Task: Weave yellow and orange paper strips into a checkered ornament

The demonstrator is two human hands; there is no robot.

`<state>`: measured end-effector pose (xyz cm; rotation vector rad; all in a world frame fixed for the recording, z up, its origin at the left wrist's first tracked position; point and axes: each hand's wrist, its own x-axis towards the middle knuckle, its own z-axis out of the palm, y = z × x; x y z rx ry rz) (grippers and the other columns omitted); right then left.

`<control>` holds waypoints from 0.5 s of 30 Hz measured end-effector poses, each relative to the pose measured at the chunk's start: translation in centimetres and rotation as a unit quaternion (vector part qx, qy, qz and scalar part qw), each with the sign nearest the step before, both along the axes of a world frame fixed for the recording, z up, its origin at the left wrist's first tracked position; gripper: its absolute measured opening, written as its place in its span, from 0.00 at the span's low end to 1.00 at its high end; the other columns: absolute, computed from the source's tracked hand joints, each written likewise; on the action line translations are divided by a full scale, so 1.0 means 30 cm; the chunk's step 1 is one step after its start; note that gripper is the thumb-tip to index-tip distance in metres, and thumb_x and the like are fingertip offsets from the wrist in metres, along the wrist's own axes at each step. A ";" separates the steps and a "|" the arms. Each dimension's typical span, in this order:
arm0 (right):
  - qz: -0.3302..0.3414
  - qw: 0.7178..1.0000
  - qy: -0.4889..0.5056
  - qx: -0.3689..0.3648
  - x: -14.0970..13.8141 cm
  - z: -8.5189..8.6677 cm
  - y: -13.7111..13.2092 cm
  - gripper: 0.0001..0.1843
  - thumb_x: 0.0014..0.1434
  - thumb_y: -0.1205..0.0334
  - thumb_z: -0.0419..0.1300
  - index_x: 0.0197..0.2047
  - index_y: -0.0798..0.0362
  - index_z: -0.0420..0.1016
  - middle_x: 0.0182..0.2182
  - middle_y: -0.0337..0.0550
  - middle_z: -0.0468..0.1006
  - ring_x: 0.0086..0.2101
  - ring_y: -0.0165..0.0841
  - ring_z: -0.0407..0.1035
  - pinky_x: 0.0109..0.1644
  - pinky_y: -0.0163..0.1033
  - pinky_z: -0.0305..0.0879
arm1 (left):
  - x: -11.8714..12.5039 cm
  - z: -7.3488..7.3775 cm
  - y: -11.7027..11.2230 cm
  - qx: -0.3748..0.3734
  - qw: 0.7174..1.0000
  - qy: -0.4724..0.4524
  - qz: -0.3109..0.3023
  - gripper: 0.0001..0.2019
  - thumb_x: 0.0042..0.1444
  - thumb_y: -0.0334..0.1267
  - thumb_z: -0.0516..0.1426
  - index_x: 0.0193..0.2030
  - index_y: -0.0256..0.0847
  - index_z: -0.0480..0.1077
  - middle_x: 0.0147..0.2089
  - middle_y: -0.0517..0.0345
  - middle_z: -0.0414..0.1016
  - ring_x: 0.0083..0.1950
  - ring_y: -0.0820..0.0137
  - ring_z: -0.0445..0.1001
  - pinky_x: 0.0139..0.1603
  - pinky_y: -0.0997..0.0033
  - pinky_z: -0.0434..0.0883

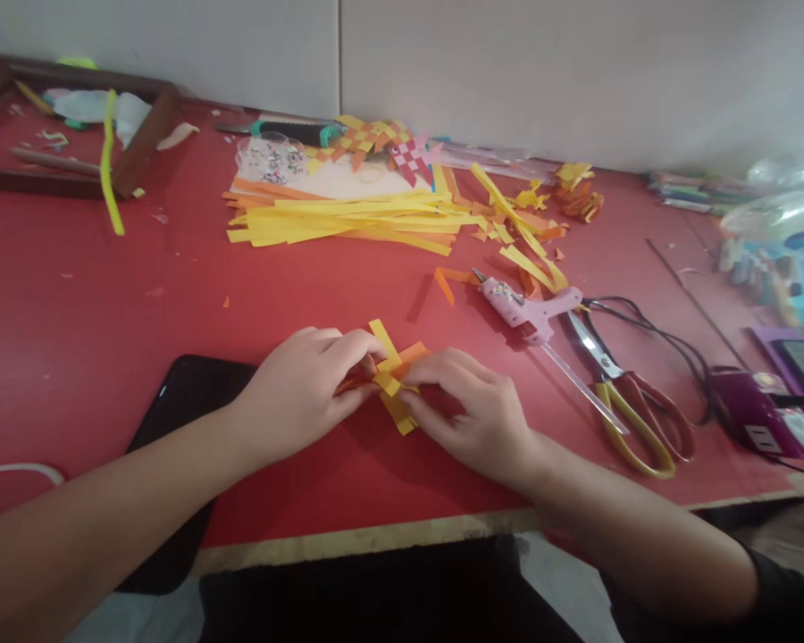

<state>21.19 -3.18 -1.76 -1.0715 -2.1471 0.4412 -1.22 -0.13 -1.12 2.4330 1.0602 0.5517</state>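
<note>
Yellow and orange paper strips [389, 384], crossed over one another in a small woven piece, are held between my two hands just above the red table. My left hand [314, 379] pinches the piece from the left, thumb and forefinger closed on it. From the right, my right hand [465, 402] grips the strips' other side with thumb and fingertips. Strip ends stick out at the top and bottom; the parts under my fingers are hidden. Beneath my left forearm lies a black phone [188, 402].
Behind lies a pile of yellow and orange strips [348, 219] with woven paper fish [412, 159]. To the right are a pink glue gun [526, 308], scissors [620, 384] and a purple device [764, 411]. A wooden frame [154, 129] holds scraps. The table's front edge [368, 538] is close.
</note>
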 end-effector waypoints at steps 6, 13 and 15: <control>-0.102 0.994 -0.029 -0.012 0.036 -0.011 0.043 0.14 0.60 0.64 0.64 0.49 0.50 0.71 0.43 0.47 0.81 0.46 0.41 0.75 0.48 0.48 0.74 | 0.011 -0.002 -0.007 0.081 0.995 0.031 -0.041 0.06 0.67 0.34 0.54 0.46 0.39 0.72 0.38 0.53 0.81 0.37 0.61 0.77 0.39 0.61 0.69; -0.070 0.993 -0.025 -0.097 0.036 -0.028 0.048 0.25 0.59 0.65 0.64 0.58 0.49 0.63 0.48 0.47 0.81 0.52 0.44 0.74 0.55 0.52 0.71 | 0.011 -0.003 -0.014 0.164 0.982 0.025 -0.087 0.10 0.66 0.28 0.53 0.42 0.33 0.77 0.38 0.47 0.82 0.39 0.57 0.79 0.40 0.56 0.73; -0.063 0.992 -0.021 -0.111 0.035 -0.027 0.046 0.27 0.60 0.67 0.63 0.60 0.49 0.62 0.44 0.44 0.82 0.50 0.42 0.75 0.55 0.51 0.71 | 0.008 0.001 -0.019 0.186 0.977 0.014 -0.099 0.12 0.64 0.27 0.52 0.42 0.32 0.78 0.38 0.45 0.83 0.39 0.56 0.79 0.39 0.55 0.75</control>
